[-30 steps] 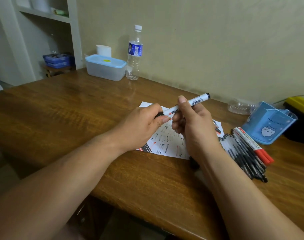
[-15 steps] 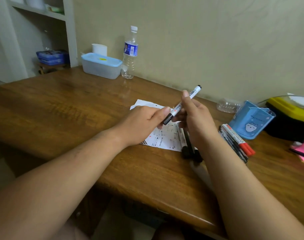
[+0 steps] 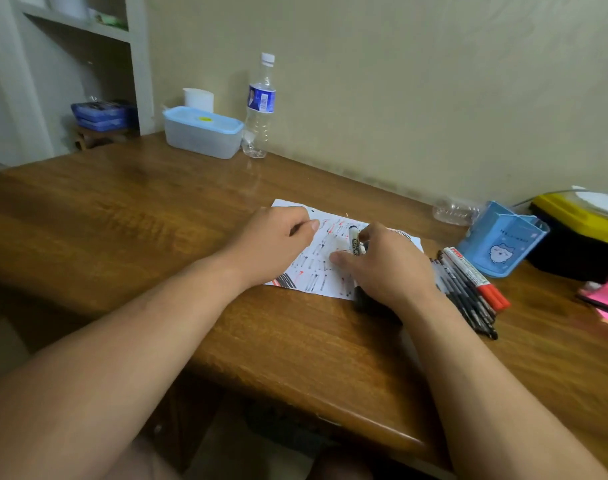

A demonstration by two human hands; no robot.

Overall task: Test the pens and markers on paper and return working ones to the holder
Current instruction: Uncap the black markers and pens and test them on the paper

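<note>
Marker point(image 3: 355, 244), a slim white plastic barrel with black print, lies along the 12-to-6 line in the right grip point(image 3: 389, 268), whose thumb and fingers curl round it. Its dark end points to 12 over the scribbled paper point(image 3: 316, 261). Left grip point(image 3: 278, 244) rests curled on the sheet at 9; whether it holds anything I cannot tell. Holder point(image 3: 499, 240), boxy blue plastic, stands at 2, nearer the right grip, on the glossy wooden desk point(image 3: 157, 209).
</note>
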